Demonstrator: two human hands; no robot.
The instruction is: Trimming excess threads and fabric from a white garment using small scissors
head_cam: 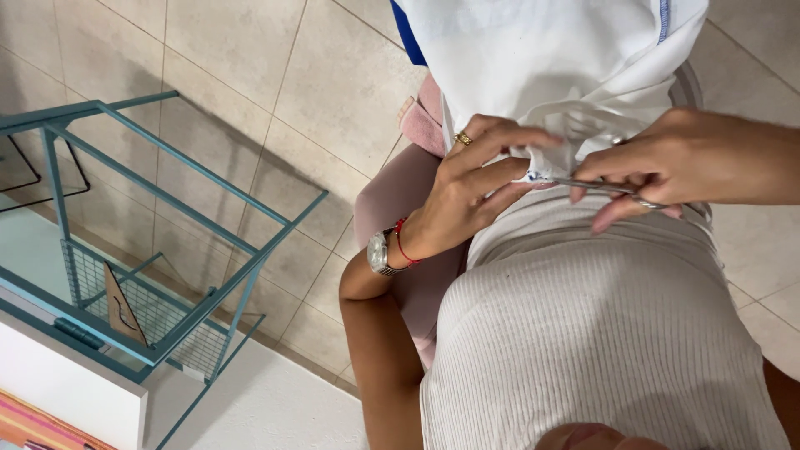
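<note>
A white cloth (567, 58) with blue stitching lies over my lap. My left hand (471, 183), with a gold ring and a wristwatch and red cord at the wrist, pinches a bunched fold of the cloth (546, 158) between fingers and thumb. My right hand (675, 162) comes in from the right and grips a thin metal tool (596, 187), likely small scissors or tweezers, whose tip meets the pinched fold at a spot of blue thread. Both hands work close together above my ribbed beige top (600, 333).
A teal metal rack (167, 250) with a wire mesh shelf stands at the left on a white surface (250, 400). Beige floor tiles (333, 75) lie beyond. A pink item (421, 121) rests by my knee, and a blue edge (408, 37) shows under the cloth.
</note>
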